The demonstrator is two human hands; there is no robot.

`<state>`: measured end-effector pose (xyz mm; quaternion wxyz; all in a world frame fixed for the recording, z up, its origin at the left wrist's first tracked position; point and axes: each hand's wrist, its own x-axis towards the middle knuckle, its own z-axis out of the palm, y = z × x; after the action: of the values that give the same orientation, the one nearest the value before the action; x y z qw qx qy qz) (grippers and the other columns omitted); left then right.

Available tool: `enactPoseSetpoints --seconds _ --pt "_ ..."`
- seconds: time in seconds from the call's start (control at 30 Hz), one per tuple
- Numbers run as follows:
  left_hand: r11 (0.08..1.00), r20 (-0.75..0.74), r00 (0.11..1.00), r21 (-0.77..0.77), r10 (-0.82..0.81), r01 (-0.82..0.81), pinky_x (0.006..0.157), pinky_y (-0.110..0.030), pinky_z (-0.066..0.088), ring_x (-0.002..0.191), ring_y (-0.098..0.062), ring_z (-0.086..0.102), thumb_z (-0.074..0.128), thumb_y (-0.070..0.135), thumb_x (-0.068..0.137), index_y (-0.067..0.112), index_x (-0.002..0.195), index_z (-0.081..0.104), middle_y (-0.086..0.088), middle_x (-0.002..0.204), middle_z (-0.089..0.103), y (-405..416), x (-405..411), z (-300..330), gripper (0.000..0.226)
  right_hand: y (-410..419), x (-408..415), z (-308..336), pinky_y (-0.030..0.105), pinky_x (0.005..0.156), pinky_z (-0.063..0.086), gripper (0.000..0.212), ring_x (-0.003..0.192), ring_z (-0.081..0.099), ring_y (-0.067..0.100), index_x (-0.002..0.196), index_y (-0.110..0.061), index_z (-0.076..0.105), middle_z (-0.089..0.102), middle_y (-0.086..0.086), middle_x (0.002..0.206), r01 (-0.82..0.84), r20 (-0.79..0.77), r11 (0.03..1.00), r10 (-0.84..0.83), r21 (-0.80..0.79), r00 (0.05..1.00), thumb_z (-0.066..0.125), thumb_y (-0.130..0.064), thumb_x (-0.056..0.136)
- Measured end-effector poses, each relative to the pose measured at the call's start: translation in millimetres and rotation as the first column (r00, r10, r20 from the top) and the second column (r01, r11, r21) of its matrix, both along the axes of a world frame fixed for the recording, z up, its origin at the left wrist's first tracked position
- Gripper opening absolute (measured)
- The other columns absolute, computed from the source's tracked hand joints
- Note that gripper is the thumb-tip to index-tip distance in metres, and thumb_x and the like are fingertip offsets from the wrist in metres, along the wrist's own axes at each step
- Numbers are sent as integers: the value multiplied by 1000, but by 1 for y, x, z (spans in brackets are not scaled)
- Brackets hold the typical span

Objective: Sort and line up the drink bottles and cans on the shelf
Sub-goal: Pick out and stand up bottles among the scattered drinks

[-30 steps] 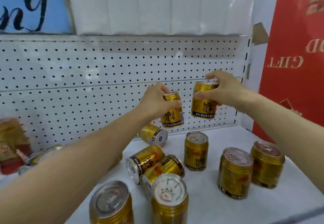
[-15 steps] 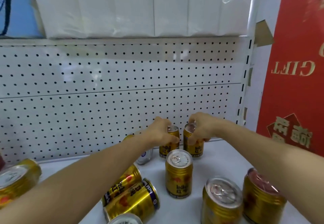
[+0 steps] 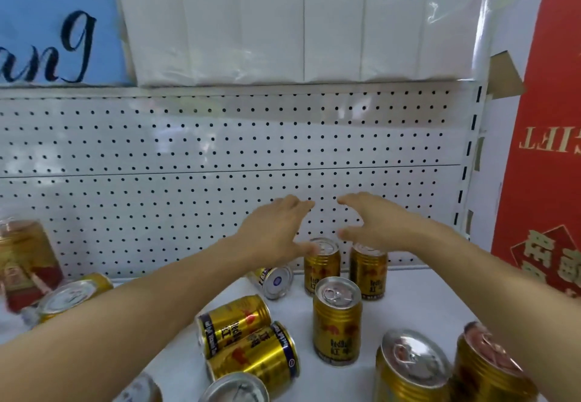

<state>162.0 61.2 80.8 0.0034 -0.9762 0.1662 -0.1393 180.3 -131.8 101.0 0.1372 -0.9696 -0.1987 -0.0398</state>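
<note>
Two gold cans stand upright side by side against the pegboard: the left can (image 3: 321, 266) and the right can (image 3: 368, 271). My left hand (image 3: 276, 230) hovers open just above the left can, fingers spread, holding nothing. Over the right can my right hand (image 3: 369, 220) is open as well, its thumb close to the lid. A third upright gold can (image 3: 337, 320) stands in front of the pair. Two gold cans (image 3: 248, 342) lie on their sides at centre, and another lying can (image 3: 273, 279) rests near the back wall.
The white shelf (image 3: 405, 301) has a pegboard back wall (image 3: 188, 181). More upright gold cans (image 3: 452, 370) crowd the front right, others (image 3: 72, 298) lie at the left. A red gift box (image 3: 547, 150) borders the right side. White packs (image 3: 298, 21) sit on the shelf above.
Both hands carried a can down from mid-air, set the two cans upright against the back wall, then let go and lifted open above them.
</note>
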Motion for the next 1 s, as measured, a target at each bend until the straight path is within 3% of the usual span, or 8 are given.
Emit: enactPoseSetpoints --seconds 0.1,0.23,0.37,0.43,0.67,0.8,0.9,1.0 --pt "1000 192 981 3 23 -24 109 -34 30 137 -17 33 45 66 89 28 152 20 4 152 33 24 -42 18 78 12 -24 14 35 111 30 67 141 28 13 151 -33 28 28 -8 156 -103 135 990 90 91 987 56 -50 93" --pt "990 334 935 -107 119 -88 109 -32 27 134 -14 35 35 69 89 31 149 28 8 148 38 63 -105 27 71 42 -63 20 36 108 36 57 134 34 5 144 -39 36 36 -18 148 -218 320 959 152 182 935 52 -55 91" --pt "975 410 889 -167 203 -146 106 -37 34 126 -19 46 27 69 86 27 142 43 3 137 53 116 -163 17 71 91 -105 20 28 83 39 40 98 45 -1 130 -38 52 47 -24 113 -330 484 906 170 266 858 55 -46 92" --pt "968 411 881 -177 235 -176 105 -36 34 125 -18 46 29 67 87 28 141 44 3 135 53 147 -190 10 68 121 -123 21 27 80 37 37 91 45 -1 128 -34 56 47 -23 108 -373 519 884 186 284 835 58 -42 91" --pt "944 402 856 -188 326 -271 102 -35 37 122 -16 47 31 66 88 29 139 43 6 133 53 275 -272 -6 64 245 -172 15 40 92 49 40 106 53 5 131 -31 54 52 -19 113 -451 495 846 273 285 825 57 -41 92" --pt "916 379 838 -238 393 -323 99 -30 35 122 -16 47 43 60 89 27 139 45 5 134 53 354 -292 -16 60 317 -188 3 45 93 48 42 115 53 11 134 -33 48 53 -13 130 -432 458 880 307 196 834 55 -44 94" --pt "880 310 838 -317 449 -354 97 -32 38 124 -16 43 55 50 91 25 142 42 4 137 49 395 -288 -23 58 354 -186 -4 45 95 48 47 118 51 14 137 -31 44 48 -9 137 -396 393 906 314 149 865 55 -44 94" --pt "846 239 841 -373 485 -381 99 -35 40 127 -16 42 56 49 92 24 143 39 3 139 47 438 -279 -25 60 396 -177 -11 40 98 45 55 121 50 16 141 -28 41 46 -4 140 -366 271 906 305 214 913 59 -45 91"
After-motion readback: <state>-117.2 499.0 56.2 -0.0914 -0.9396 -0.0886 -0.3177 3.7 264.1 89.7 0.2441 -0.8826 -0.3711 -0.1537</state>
